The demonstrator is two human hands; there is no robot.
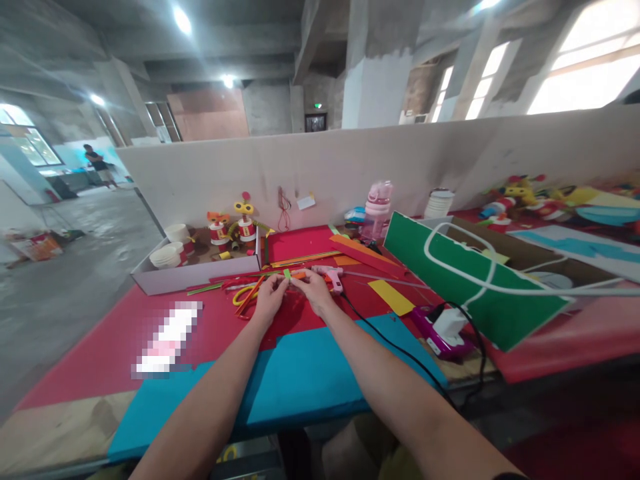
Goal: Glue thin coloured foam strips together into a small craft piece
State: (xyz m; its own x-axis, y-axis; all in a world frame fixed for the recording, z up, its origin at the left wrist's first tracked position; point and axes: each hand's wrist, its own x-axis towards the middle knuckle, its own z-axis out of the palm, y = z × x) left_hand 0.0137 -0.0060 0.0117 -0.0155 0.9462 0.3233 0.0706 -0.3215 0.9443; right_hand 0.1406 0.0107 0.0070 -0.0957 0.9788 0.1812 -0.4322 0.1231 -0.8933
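Note:
My left hand (271, 298) and my right hand (315, 292) meet over the red table covering, fingers pinched together. Between their fingertips is a small green paper piece (287, 274). A bit of orange (299, 275) shows by the right fingers; I cannot tell whether that hand holds it. Just beyond the right hand lies a pink glue gun (336, 280), its black cord running toward the front edge. Yellow-handled scissors (244, 295) and thin coloured paper strips lie left of my left hand.
A blue sheet (305, 373) covers the front edge. At the back left, an open box (195, 275) holds paper cups and cup figures (245, 223). To the right are a purple power strip (445, 337), a green-sided box (465, 287), white cable and a pink bottle (379, 207).

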